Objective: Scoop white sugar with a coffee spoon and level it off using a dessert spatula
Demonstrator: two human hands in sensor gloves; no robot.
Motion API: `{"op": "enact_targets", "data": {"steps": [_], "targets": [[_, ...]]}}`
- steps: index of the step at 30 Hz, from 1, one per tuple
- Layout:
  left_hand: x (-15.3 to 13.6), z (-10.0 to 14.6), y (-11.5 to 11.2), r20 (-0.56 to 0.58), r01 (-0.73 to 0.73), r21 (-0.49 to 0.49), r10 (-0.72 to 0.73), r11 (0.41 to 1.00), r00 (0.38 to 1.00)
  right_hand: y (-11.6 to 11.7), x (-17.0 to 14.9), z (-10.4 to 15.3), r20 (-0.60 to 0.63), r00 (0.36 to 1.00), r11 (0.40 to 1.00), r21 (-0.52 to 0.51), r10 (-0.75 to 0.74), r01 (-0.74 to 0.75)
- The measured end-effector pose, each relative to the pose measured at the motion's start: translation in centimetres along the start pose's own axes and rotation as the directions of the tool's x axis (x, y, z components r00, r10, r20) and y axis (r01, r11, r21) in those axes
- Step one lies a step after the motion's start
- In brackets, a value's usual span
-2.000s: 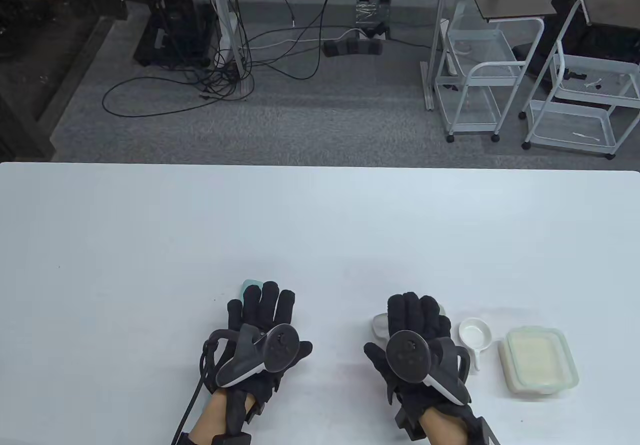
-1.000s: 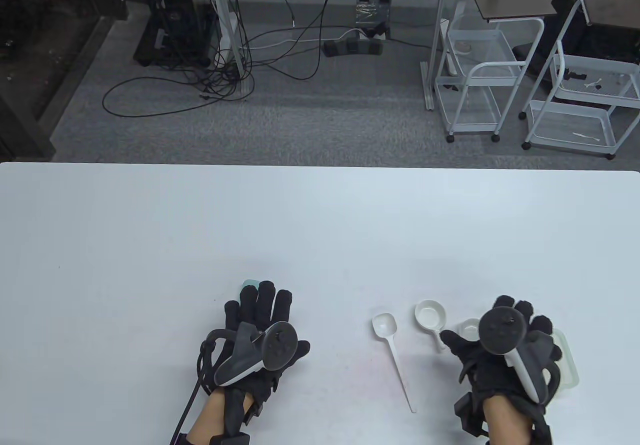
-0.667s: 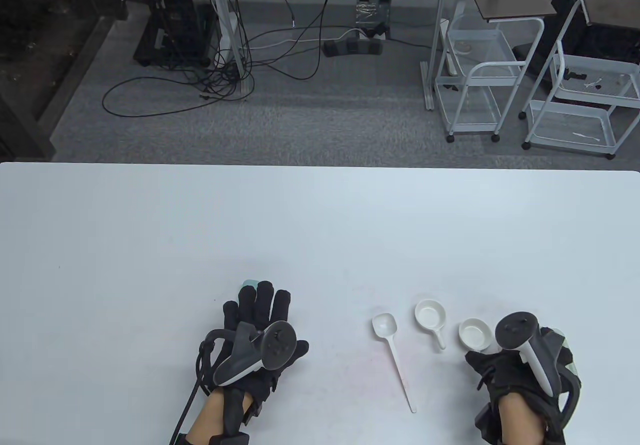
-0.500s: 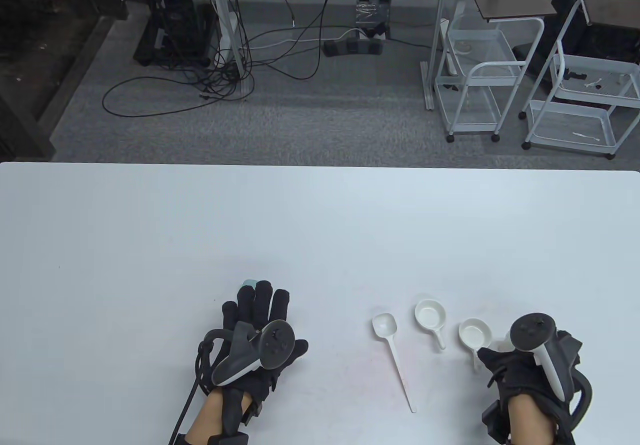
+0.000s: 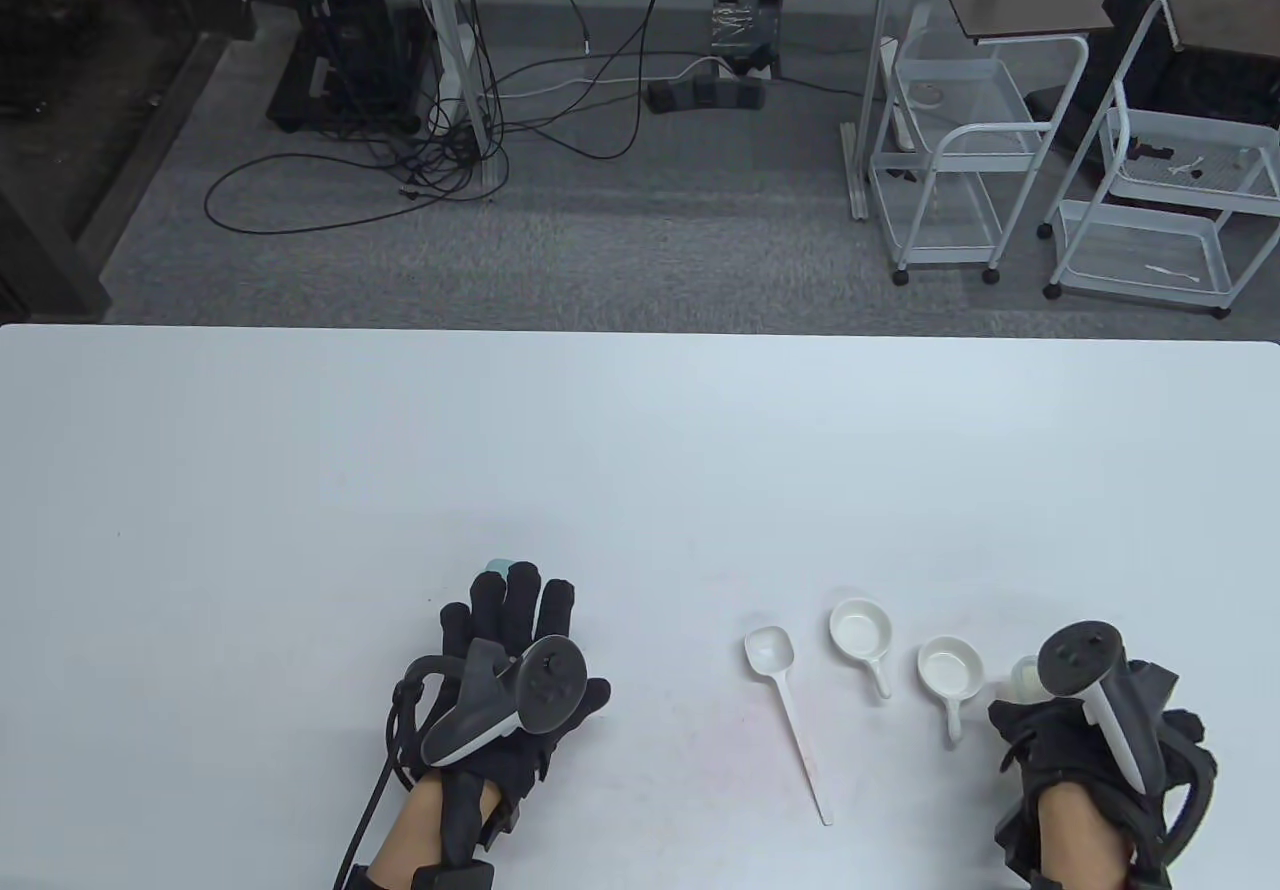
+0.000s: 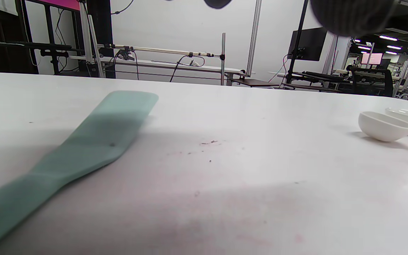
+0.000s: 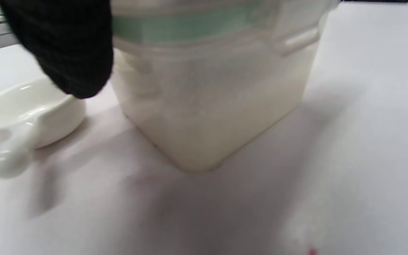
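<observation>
The white long-handled coffee spoon (image 5: 787, 700) lies on the table between my hands; its bowl (image 6: 381, 126) also shows in the left wrist view. My left hand (image 5: 510, 650) lies flat with straight fingers on the teal dessert spatula (image 6: 83, 152), whose tip (image 5: 497, 565) pokes out past the fingertips. My right hand (image 5: 1090, 730) is turned on its side at the far right. It grips the clear sugar container (image 7: 211, 95), which has a green-sealed lid, with a gloved finger (image 7: 66, 46) at its left side. In the table view only a corner of the container (image 5: 1025, 675) shows.
Two small white handled dishes (image 5: 860, 628) (image 5: 950, 668) sit between the spoon and the container; the nearer one (image 7: 27, 109) is beside the container. The white table (image 5: 640, 450) stretches far ahead. Carts and cables stand on the floor beyond.
My right hand moved right from over the spoon to the sugar container, uncovering spoon and dishes, then turned on its side and closed round the container. The left hand hardly moved.
</observation>
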State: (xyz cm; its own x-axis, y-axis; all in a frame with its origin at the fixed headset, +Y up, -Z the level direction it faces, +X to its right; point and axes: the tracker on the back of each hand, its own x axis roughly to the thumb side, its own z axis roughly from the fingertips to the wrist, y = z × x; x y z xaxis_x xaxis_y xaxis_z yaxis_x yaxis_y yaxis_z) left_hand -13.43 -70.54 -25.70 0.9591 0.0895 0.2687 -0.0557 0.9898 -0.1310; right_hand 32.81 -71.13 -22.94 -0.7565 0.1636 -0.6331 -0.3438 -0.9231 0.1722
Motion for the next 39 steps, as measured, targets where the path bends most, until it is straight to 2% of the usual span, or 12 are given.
{"op": "enact_targets", "data": {"steps": [3, 5, 8, 10, 14, 16, 20, 24, 28, 31, 33, 39], "targets": [[-0.1, 0.0, 0.1, -0.001, -0.003, 0.001, 0.003, 1.0, 1.0, 0.1, -0.3, -0.1, 0.006, 1.0, 1.0, -0.019, 0.023, -0.023], [-0.1, 0.1, 0.2, 0.0, -0.005, 0.005, 0.005, 1.0, 1.0, 0.1, -0.8, -0.3, 0.022, 0.999, 0.998, -0.05, -0.034, 0.035], [-0.3, 0.1, 0.3, -0.001, -0.01, 0.011, 0.01, 1.0, 1.0, -0.3, -1.2, -0.2, 0.113, 0.984, 0.983, -0.102, -0.139, 0.151], [-0.4, 0.0, 0.4, -0.005, -0.02, 0.013, 0.02, 1.0, 1.0, -1.2, -0.2, 0.6, 0.21, 0.968, 0.972, -0.154, -0.141, 0.175], [-1.1, -0.1, 0.6, -0.019, -0.042, 0.017, 0.042, 0.999, 0.999, -3.9, 4.4, 4.1, 0.451, 0.889, 0.952, -0.228, -0.083, 0.205], [-1.4, -0.1, 0.6, -0.029, -0.047, 0.012, 0.048, 0.999, 0.998, -4.6, 6.6, 6.3, 0.53, 0.847, 0.939, -0.312, 0.044, 0.146], [-1.9, -0.1, 0.7, -0.042, -0.067, 0.016, 0.068, 0.998, 0.997, -4.5, 10.6, 10.3, 0.693, 0.713, 0.943, -0.297, 0.105, 0.151], [-2.1, 0.1, 0.9, -0.047, -0.079, 0.023, 0.08, 0.997, 0.996, -2.4, 14.5, 13.5, 0.84, 0.536, 0.976, -0.174, 0.08, 0.128], [-2.3, 0.1, 0.9, -0.057, -0.081, 0.03, 0.082, 0.996, 0.995, 1.8, 18.6, 16.0, 0.932, 0.361, 1.0, -0.026, 0.019, 0.015], [-2.8, 0.1, 0.9, -0.071, -0.091, 0.03, 0.093, 0.995, 0.993, 5.2, 21.1, 17.3, 0.962, 0.271, 0.995, -0.016, 0.042, -0.097], [-3.1, 0.1, 0.8, -0.079, -0.098, 0.021, 0.099, 0.995, 0.992, 6.9, 22.2, 17.7, 0.973, 0.225, 0.99, -0.011, 0.043, -0.143], [-3.5, -0.1, 0.6, -0.091, -0.091, -0.002, 0.091, 0.996, 0.992, 9.2, 24.4, 17.0, 0.977, 0.199, 0.971, -0.029, 0.078, -0.237]]}}
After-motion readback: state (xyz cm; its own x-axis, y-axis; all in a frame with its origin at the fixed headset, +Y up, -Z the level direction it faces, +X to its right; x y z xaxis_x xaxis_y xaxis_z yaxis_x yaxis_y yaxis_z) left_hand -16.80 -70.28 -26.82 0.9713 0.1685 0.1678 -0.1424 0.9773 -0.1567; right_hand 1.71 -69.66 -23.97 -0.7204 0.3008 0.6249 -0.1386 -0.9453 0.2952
